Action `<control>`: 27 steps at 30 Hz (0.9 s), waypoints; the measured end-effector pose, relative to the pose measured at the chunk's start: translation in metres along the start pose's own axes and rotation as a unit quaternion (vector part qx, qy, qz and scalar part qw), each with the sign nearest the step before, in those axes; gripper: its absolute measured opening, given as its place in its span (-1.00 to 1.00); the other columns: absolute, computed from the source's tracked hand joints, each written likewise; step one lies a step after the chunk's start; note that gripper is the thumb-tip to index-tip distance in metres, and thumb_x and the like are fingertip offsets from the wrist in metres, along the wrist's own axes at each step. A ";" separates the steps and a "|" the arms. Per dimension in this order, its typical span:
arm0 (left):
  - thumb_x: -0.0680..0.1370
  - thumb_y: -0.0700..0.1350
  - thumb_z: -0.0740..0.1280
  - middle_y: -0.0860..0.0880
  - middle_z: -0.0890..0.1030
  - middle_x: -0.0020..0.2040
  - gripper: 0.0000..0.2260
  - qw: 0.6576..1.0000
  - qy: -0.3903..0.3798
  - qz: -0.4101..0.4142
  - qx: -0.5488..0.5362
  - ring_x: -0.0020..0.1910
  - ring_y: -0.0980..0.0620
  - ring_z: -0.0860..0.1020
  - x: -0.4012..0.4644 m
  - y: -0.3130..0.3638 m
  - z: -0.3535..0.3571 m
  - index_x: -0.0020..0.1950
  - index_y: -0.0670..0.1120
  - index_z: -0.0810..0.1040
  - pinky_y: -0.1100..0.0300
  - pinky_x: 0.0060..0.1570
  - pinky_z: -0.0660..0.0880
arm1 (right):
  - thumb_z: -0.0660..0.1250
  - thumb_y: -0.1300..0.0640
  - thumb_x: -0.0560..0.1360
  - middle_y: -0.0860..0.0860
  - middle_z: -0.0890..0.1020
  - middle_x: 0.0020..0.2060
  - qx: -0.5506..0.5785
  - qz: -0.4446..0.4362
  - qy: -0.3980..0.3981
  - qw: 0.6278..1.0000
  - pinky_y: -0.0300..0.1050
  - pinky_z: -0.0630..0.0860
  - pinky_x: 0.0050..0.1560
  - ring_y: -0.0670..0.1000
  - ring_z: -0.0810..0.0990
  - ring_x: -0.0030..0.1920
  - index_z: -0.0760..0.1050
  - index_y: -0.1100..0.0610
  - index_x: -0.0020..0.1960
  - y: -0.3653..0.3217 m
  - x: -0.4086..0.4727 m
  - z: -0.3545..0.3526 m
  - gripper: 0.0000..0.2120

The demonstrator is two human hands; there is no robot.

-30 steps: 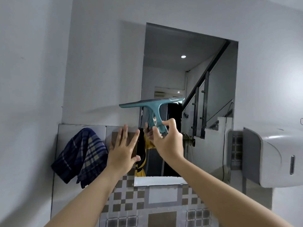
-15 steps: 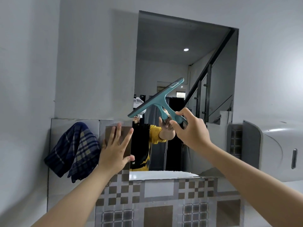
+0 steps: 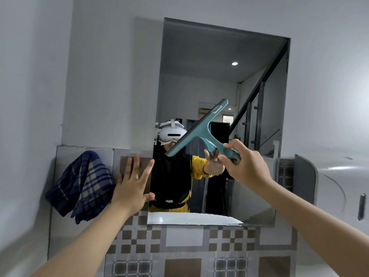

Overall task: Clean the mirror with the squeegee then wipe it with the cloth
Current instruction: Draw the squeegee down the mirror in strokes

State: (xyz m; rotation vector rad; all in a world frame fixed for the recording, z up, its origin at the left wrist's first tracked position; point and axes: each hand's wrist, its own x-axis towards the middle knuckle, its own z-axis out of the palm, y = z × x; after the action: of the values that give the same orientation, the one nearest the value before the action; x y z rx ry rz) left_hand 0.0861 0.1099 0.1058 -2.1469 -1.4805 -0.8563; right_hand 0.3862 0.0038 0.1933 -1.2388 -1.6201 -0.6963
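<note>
A frameless rectangular mirror (image 3: 219, 66) hangs on the white wall. My right hand (image 3: 246, 164) grips the handle of a teal squeegee (image 3: 199, 128), whose blade is tilted, high end to the right, in front of the lower middle of the glass. My left hand (image 3: 132, 182) is flat with fingers spread on the tiled wall at the mirror's lower left edge. A dark blue checked cloth (image 3: 83, 186) hangs on the wall left of that hand.
A white wall dispenser (image 3: 339, 186) juts out at the right of the mirror. Patterned brown and grey tiles (image 3: 179, 252) cover the wall below. A side wall closes in on the left.
The squeegee has swung from level to tilted and shifted right across the glass with my right hand. My left hand has stayed on the wall.
</note>
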 end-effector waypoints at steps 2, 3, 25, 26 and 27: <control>0.44 0.21 0.32 -0.08 -0.56 0.40 -0.02 1.000 -0.010 -0.012 0.009 0.42 -0.19 -0.41 0.001 0.004 -0.002 0.37 0.21 -0.53 -0.24 0.39 0.02 | 0.41 -0.05 0.45 -0.01 0.63 -0.40 -0.004 -0.003 -0.003 1.000 -0.04 0.53 -0.51 0.04 0.51 -0.52 0.48 0.02 0.09 0.009 -0.001 -0.005 -0.72; 0.44 0.20 0.32 -0.09 -0.57 0.39 -0.01 1.000 -0.017 -0.018 0.013 0.41 -0.19 -0.42 0.001 0.006 -0.003 0.37 0.20 -0.53 -0.23 0.40 0.01 | 0.42 -0.05 0.45 -0.01 0.62 -0.42 -0.008 -0.004 -0.005 1.000 -0.05 0.51 -0.52 0.03 0.50 -0.54 0.48 0.02 0.09 0.014 -0.002 -0.008 -0.72; 0.48 0.09 0.33 -0.14 -0.68 0.28 -0.01 0.994 -0.086 -0.063 0.036 0.35 -0.22 -0.47 0.000 0.026 -0.018 0.40 0.04 -0.52 -0.20 0.40 0.07 | 0.44 0.04 0.45 -0.09 0.58 -0.27 0.065 0.173 0.002 0.983 -0.17 0.41 -0.49 0.00 0.52 -0.44 0.44 0.01 -0.01 0.088 -0.068 -0.061 -0.79; 0.47 0.10 0.34 -0.14 -0.67 0.29 -0.01 0.994 -0.080 -0.062 0.037 0.35 -0.21 -0.47 -0.001 0.026 -0.017 0.41 0.03 -0.51 -0.20 0.40 0.09 | 0.43 0.05 0.46 -0.07 0.58 -0.25 0.080 0.202 0.005 0.976 -0.23 0.39 -0.46 -0.03 0.52 -0.41 0.44 0.03 -0.01 0.083 -0.070 -0.058 -0.80; 0.47 0.10 0.34 -0.14 -0.66 0.31 -0.01 0.995 -0.075 -0.062 0.037 0.36 -0.21 -0.46 -0.001 0.026 -0.017 0.42 0.04 -0.49 -0.19 0.40 0.10 | 0.42 0.04 0.47 -0.05 0.58 -0.24 0.093 0.230 0.008 0.969 -0.24 0.38 -0.45 -0.03 0.52 -0.38 0.44 0.05 -0.01 0.077 -0.072 -0.054 -0.81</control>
State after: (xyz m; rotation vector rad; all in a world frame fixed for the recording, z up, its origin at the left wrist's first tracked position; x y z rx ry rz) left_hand 0.1054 0.0895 0.1179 -2.1232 -1.7083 -0.6825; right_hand 0.4794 -0.0467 0.1402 -1.3960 -1.2822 -0.2559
